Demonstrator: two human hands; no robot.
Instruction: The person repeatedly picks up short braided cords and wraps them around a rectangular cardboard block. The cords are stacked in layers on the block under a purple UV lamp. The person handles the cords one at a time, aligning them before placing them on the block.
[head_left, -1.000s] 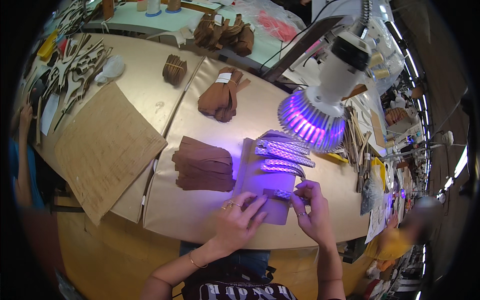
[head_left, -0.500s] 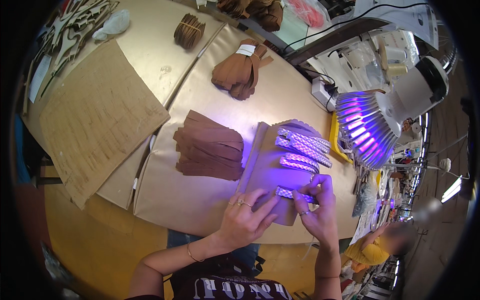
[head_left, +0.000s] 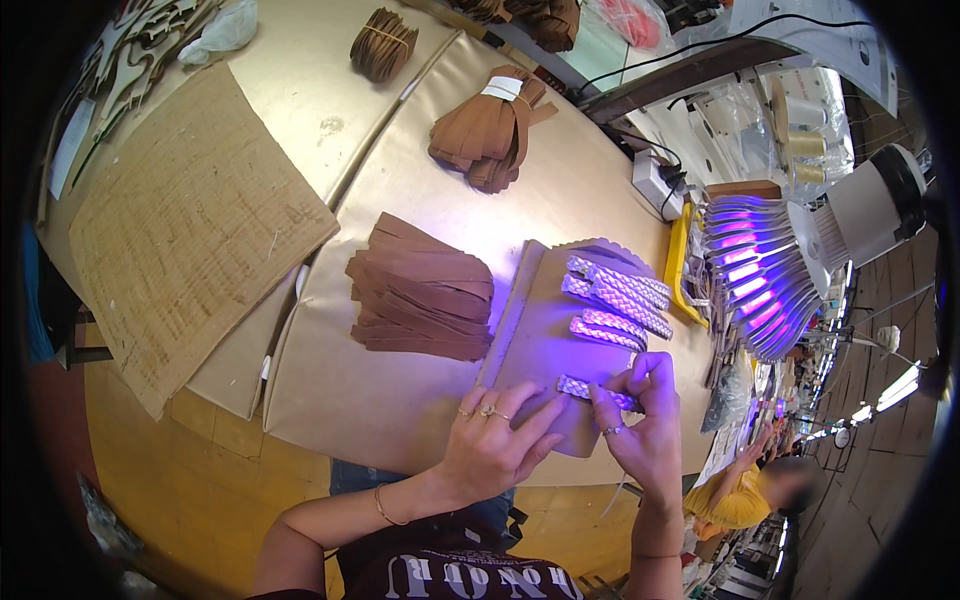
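Now left hand (head_left: 492, 442) flat, spread on board (head_left: 540, 345); right hand (head_left: 645, 430) apparently pinching braided strip (head_left: 590, 391).

A fanned stack of brown leather strips (head_left: 425, 290) is laid out mid-table, with a tied bundle of brown pieces (head_left: 490, 130) further back. A big sheet of cardboard (head_left: 180, 240) is spread on the left, and a purple-glowing lamp (head_left: 760, 270) is hung at the right.

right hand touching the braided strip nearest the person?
Touching. The head view shows the right hand with thumb and fingertips closed on one end of the braided strip, which lies across the brown board.
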